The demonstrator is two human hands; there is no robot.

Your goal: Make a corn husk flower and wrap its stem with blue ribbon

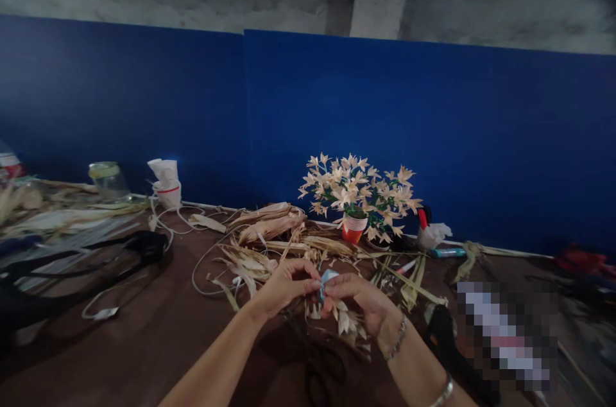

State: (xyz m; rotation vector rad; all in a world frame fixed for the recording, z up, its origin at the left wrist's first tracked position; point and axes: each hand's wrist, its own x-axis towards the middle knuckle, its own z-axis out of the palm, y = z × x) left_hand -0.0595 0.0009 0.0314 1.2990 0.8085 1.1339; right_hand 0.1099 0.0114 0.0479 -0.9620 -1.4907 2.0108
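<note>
My left hand and my right hand meet above the table, thumbs and fingertips pinched together on a small light-blue piece. Its exact kind is too small and blurred to make out. Just under my right hand is a pale flower of dried husk; whether my fingers touch it, I cannot tell. Dark-handled scissors lie on the table below my hands. Past my fingers, loose dried husk is scattered.
Behind my hands stands a red and white cup of pale husk flowers. Bundled corn husks lie beside it. A glass jar and a wrapped white cup stand left. A black tool lies right. A blue panel closes the back.
</note>
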